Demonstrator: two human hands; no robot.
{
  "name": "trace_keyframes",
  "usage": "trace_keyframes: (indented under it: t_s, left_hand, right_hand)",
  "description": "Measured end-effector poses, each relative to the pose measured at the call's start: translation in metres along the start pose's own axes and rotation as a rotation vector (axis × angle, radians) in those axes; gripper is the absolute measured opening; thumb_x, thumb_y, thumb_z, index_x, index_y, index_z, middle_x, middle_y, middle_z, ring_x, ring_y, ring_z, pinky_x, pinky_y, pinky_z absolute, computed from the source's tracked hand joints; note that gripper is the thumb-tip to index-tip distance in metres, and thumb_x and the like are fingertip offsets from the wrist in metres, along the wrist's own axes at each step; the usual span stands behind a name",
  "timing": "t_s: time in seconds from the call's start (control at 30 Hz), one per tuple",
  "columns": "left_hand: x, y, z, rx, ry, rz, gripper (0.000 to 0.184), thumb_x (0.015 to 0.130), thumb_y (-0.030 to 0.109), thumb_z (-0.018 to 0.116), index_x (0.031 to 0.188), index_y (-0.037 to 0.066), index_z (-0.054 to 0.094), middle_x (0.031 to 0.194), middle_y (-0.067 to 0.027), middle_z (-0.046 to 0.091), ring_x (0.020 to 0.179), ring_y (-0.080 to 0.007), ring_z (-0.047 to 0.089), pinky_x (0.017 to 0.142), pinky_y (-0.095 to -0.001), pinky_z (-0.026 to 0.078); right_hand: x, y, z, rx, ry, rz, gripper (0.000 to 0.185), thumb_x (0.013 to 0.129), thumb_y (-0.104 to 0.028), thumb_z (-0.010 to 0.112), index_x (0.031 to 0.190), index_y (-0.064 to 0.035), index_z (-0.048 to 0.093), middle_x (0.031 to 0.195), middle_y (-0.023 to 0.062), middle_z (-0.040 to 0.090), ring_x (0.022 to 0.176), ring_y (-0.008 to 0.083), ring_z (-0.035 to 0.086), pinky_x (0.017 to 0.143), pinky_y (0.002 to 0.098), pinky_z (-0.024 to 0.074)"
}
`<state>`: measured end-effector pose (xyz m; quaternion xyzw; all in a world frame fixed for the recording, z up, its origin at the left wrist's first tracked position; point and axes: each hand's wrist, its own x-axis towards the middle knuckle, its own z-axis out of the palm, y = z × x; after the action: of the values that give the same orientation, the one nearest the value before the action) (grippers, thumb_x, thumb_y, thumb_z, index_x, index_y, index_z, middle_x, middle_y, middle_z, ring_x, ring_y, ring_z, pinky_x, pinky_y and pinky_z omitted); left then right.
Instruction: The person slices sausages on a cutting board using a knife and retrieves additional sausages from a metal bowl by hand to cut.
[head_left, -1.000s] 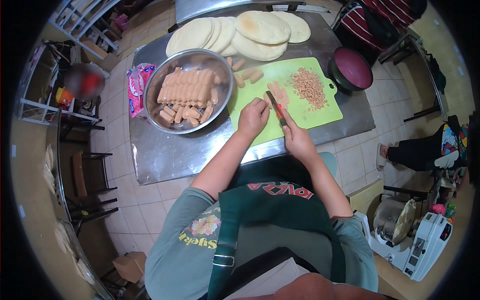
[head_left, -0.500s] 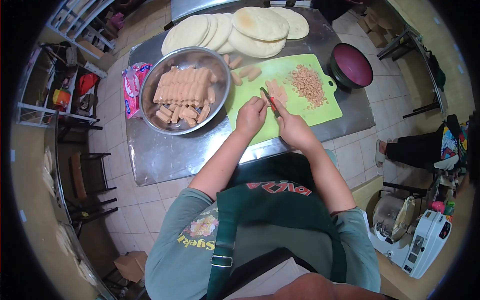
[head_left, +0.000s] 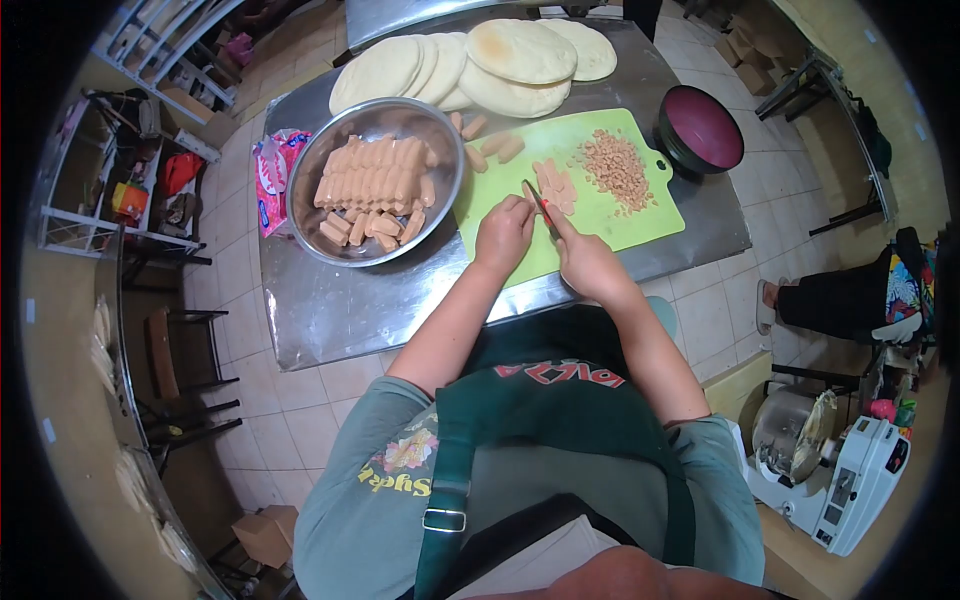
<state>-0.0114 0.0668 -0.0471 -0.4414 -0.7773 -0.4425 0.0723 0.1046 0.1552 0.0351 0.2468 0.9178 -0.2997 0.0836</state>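
Note:
On a green cutting board [head_left: 625, 232], my right hand [head_left: 592, 266] is wrapped around the handle of a knife [head_left: 538, 203]. The blade points up and to the left, beside my left fingertips. My left hand [head_left: 504, 236] is closed, its fingers curled at the blade; what lies under them is hidden. Split sausage pieces [head_left: 556, 186] lie just beyond the knife. A pile of finely chopped sausage [head_left: 616, 172] covers the board's right part. Several whole sausages [head_left: 497, 145] rest at the board's upper left. A steel bowl [head_left: 303, 232] on the left holds many stacked sausages [head_left: 375, 175].
Round flatbreads [head_left: 520, 50] are piled along the table's far side. A dark bowl [head_left: 701, 128] with a maroon inside stands right of the board. A pink packet [head_left: 277, 180] lies left of the steel bowl. At lower right stands a white mixer [head_left: 850, 485]; a person's leg [head_left: 835, 302] shows at right.
The knife's angle has shifted slightly, and its blade now catches more light beside my left fingers. Both hands stay in nearly the same place. The whole view has shifted a little.

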Motion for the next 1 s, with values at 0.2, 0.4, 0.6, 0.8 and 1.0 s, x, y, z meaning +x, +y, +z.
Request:
trace_keyframes:
  t_s: [0.2,0.4,0.6,0.8,1.0]
  left_hand:
    - [0.000,0.000,-0.001,-0.019,-0.010,-0.004,0.007,0.077,0.006,0.063,0.082,0.002,0.065,0.080,-0.0125,0.061,0.072,-0.0314,0.060,0.064,-0.0379,0.049]
    - [0.001,0.001,-0.002,-0.030,0.024,-0.012,0.005,0.078,0.008,0.063,0.079,0.003,0.064,0.079,-0.0111,0.059,0.069,-0.0303,0.060,0.062,-0.0378,0.049]
    - [0.001,0.002,-0.004,-0.055,-0.007,-0.060,0.006,0.078,0.007,0.063,0.080,0.002,0.064,0.080,-0.0129,0.060,0.070,-0.0320,0.060,0.063,-0.0382,0.049]
    - [0.002,-0.005,-0.002,-0.079,0.012,-0.075,0.009,0.079,0.005,0.060,0.086,0.000,0.064,0.080,-0.0141,0.060,0.068,-0.0270,0.062,0.062,-0.0329,0.049]
    - [0.004,-0.002,-0.003,-0.150,0.052,-0.170,0.012,0.079,0.007,0.060,0.089,0.000,0.064,0.081,-0.0154,0.062,0.067,-0.0244,0.063,0.060,-0.0313,0.049]
  right_hand:
    - [-0.014,0.007,0.007,0.024,-0.027,0.020,0.057,0.089,-0.008,0.042,0.143,-0.0175,0.026,0.085,0.0286,0.061,0.080,0.0409,0.061,0.075,0.0468,0.0454]
    - [-0.035,0.016,0.014,0.058,0.034,-0.022,0.057,0.088,-0.008,0.043,0.142,-0.0163,0.027,0.080,0.0288,0.060,0.077,0.0426,0.060,0.073,0.0483,0.0452]
    - [-0.052,0.024,0.018,0.077,0.031,0.000,0.057,0.088,-0.009,0.044,0.142,-0.0168,0.026,0.076,0.0279,0.060,0.075,0.0438,0.060,0.071,0.0495,0.0449]
    - [-0.057,0.057,0.037,0.120,0.268,-0.268,0.054,0.091,-0.012,0.042,0.143,-0.0199,0.026,0.071,0.0227,0.062,0.062,0.0392,0.060,0.061,0.0455,0.0482]
    - [-0.068,0.060,-0.015,0.969,-0.175,0.132,0.054,0.094,-0.017,0.043,0.144,-0.0218,0.026,0.054,-0.0012,0.042,0.037,0.0059,0.037,0.033,0.0205,0.0329]
